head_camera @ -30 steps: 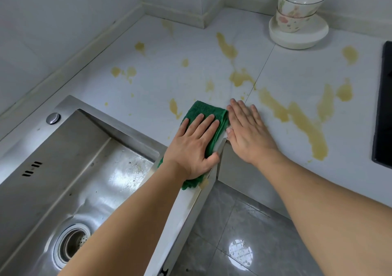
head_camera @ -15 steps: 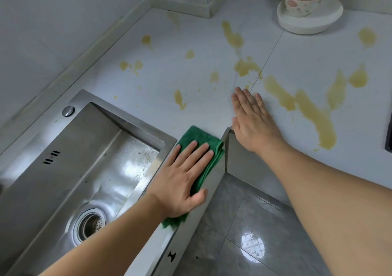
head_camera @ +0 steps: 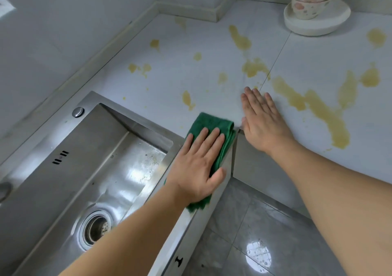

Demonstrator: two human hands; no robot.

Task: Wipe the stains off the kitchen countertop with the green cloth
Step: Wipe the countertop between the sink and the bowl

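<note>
Green cloth [head_camera: 212, 127] under left hand [head_camera: 197, 165], unlabelled

White tiled table [head_camera: 191, 80], L-shaped, meeting the wall at a raised back edge. A thin seam runs across its surface. Yellow stains [head_camera: 318, 108] scattered over much of it: small spots toward the left, a long streak at the back, a broad branching smear at right. Steel sink [head_camera: 63, 148] set into the left part. Green cloth [head_camera: 209, 125] lies folded at the inner corner, between sink rim and table edge, left hand [head_camera: 198, 165] flat on it. Right hand [head_camera: 263, 123] flat on the bare surface just beside. White plate [head_camera: 318, 24] at the back right, carrying stacked bowls [head_camera: 311, 2].
</note>
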